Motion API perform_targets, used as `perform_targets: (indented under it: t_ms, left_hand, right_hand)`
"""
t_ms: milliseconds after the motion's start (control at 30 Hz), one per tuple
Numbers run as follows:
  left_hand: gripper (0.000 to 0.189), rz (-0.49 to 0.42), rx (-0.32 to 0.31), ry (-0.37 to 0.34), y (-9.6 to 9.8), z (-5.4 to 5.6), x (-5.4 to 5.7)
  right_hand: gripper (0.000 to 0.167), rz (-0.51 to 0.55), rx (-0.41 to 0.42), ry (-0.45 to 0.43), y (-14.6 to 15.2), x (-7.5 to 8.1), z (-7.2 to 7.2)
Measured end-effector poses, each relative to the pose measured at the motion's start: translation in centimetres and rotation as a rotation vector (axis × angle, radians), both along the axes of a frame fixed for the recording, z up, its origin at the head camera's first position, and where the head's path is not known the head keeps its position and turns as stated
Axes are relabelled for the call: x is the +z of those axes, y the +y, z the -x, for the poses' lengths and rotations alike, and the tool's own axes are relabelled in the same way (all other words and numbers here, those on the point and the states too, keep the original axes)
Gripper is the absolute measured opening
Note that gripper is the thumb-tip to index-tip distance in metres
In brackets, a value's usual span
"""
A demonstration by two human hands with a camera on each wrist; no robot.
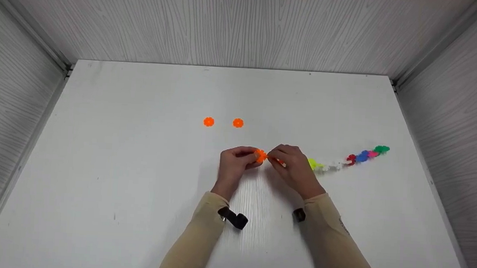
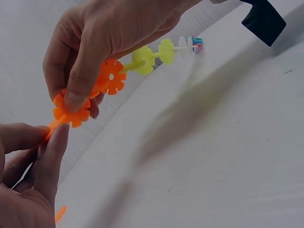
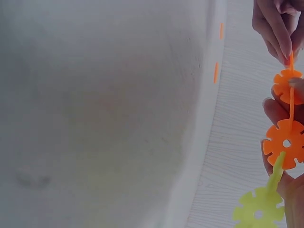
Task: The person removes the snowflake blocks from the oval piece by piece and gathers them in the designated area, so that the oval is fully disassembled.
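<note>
My left hand (image 1: 233,163) pinches an orange notched flower-shaped disc (image 1: 260,155) between thumb and fingers. Close against it, my right hand (image 1: 297,167) grips the orange end of a chain of interlocked discs. In the left wrist view, the left hand's disc meets the orange disc (image 2: 71,113) under the right thumb edge to edge; how deep their slots engage is hidden by fingertips. Beyond the right hand the chain continues through yellow discs (image 1: 312,164), clear white discs (image 1: 332,167), then red (image 1: 351,159), blue (image 1: 362,156), pink (image 1: 372,154) and green (image 1: 381,149).
Two loose orange discs, a left one (image 1: 209,122) and a right one (image 1: 238,123), lie flat on the white table (image 1: 137,165) beyond the hands. Grey wood-grain panels (image 1: 237,26) stand at the back and sides. A black strap (image 1: 233,218) hangs off the left wrist.
</note>
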State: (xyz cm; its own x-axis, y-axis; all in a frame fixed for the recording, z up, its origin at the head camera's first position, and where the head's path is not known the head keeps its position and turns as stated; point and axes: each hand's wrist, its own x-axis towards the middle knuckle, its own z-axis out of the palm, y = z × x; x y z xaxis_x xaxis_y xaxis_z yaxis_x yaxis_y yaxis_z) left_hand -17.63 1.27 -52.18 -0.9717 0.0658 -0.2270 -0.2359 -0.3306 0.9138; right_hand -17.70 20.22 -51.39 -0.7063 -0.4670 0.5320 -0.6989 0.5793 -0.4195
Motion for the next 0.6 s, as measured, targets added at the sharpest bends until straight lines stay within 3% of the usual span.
perform_targets:
  t_ms: [333, 500, 600]
  left_hand:
    - [0.016, -0.097, -0.026, -0.114, -0.7, 0.7, -0.3]
    - [0.017, -0.141, 0.013, -0.144, -1.5, 1.2, -0.6]
    - [0.017, -0.103, 0.052, -0.147, -1.8, 1.6, -0.4]
  right_hand:
    - [0.01, 0.035, 0.047, -0.037, 0.0, 0.1, -0.1]
    - [0.013, 0.009, 0.019, -0.103, 0.4, -0.2, -0.2]
    - [0.012, -0.006, -0.008, -0.114, 0.5, -0.4, -0.2]
